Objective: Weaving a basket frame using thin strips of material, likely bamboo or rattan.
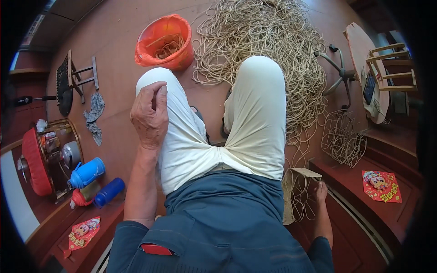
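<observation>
My left hand is over my left thigh near the knee, with its fingers curled and thumb drawn in; whatever may be inside it is hidden. Down at my right side, my right hand closes on the edge of a woven piece of tan cord. This piece has a flat woven top and open loops of cord below. My body hides part of it, and the fingertips are small in view. A large heap of tan cord lies on the floor ahead, with strands trailing toward the woven piece.
An orange-lined bucket holding scraps stands ahead left. On the left are a stool, a checked cloth, a blue flask and a dark blue bottle. A metal chair base and a looped cord bundle are right.
</observation>
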`<state>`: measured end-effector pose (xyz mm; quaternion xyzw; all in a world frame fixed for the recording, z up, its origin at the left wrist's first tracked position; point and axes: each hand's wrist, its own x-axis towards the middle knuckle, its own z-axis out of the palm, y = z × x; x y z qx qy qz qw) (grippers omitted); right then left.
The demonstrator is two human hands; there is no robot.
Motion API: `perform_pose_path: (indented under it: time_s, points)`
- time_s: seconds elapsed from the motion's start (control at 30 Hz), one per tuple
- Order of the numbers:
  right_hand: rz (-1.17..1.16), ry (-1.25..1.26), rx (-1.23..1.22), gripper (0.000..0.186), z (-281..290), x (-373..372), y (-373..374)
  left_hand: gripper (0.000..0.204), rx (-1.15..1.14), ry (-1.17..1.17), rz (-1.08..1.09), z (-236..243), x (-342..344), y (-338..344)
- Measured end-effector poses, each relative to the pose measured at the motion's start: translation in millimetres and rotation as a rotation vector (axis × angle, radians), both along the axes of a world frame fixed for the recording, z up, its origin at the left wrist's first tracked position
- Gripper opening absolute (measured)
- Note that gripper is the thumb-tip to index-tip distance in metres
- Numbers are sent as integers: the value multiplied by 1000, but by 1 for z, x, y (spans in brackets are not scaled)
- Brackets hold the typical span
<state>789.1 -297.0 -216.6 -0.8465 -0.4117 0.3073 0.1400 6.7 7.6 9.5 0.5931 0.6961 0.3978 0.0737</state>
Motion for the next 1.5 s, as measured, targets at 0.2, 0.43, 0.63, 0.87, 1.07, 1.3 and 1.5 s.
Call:
perform_pose_path:
  time_s: [0.2, 0.43, 0.63, 0.87, 1.07, 1.3, 1.5]
  points:
    - [71, -370, 12, 35, -24, 115, -56, 9, 26, -65, 23, -19, -9, -6]
    - [4, -273, -320, 45, 17, -29, -31, 11, -24, 48, -20, 4, 18, 5]
    - [110, -441, -171, 36, 5, -19, -15, 18, -51, -118, 24, -7, -10, -7]
    - [-181, -358, -214, 46, 28, -56, -5, 22, -118, -18, 5, -7, -3, 5]
    - [-103, -487, -308, 55, 80, -99, 73, 28, -179, -21, -8, -11, -12, 3]
    - [-153, -426, 75, 54, 63, -59, 152, 27, -162, -43, -8, -8, -16, 0]
    - [-213, -410, 73, 86, 56, 0, 209, 29, -190, -44, 12, -6, -27, -3]
